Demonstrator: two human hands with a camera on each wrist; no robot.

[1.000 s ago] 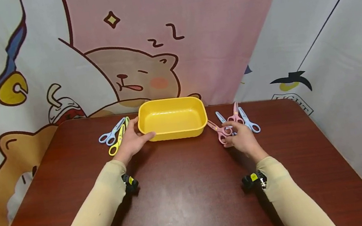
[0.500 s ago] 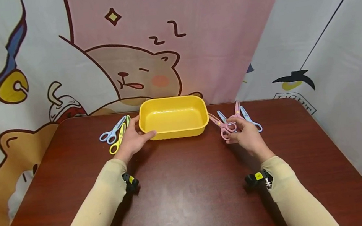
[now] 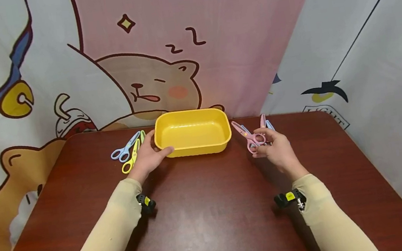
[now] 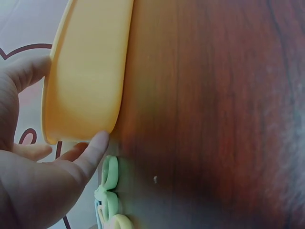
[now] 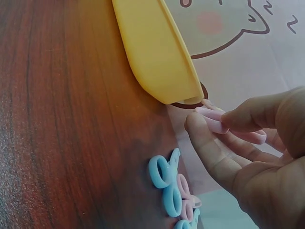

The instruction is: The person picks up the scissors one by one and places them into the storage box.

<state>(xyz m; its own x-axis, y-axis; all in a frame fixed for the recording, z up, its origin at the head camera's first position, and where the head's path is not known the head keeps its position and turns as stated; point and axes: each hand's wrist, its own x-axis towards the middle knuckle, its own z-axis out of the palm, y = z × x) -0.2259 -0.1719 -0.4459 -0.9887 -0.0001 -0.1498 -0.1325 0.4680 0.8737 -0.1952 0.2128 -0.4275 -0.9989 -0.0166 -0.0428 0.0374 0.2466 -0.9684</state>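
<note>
A yellow plastic bin (image 3: 200, 148) stands at the back of the table. My left hand (image 3: 147, 155) holds its left end, thumb on the front wall and fingers at the side; the left wrist view shows two digits (image 4: 93, 150) touching the bin. To the right of the bin, my right hand (image 3: 281, 150) pinches pink scissors (image 3: 247, 134) by the finger loops, blades pointing away toward the back left. In the right wrist view those loops (image 5: 214, 125) sit between thumb and fingers. Beneath and behind it lie blue scissors (image 5: 172, 198) and other pink scissors (image 3: 263, 120), partly hidden by the hand.
Left of the bin lie blue scissors (image 3: 123, 152), yellow scissors (image 3: 134, 157) and green scissors (image 3: 143, 135), the green ones partly covered by the left hand. A printed cloth (image 3: 243, 42) hangs right behind the brown table (image 3: 205, 210).
My right hand has lifted the pink scissors off the others and shifted slightly right, with the blades swinging upward in the head view. The left hand and bin have stayed put.
</note>
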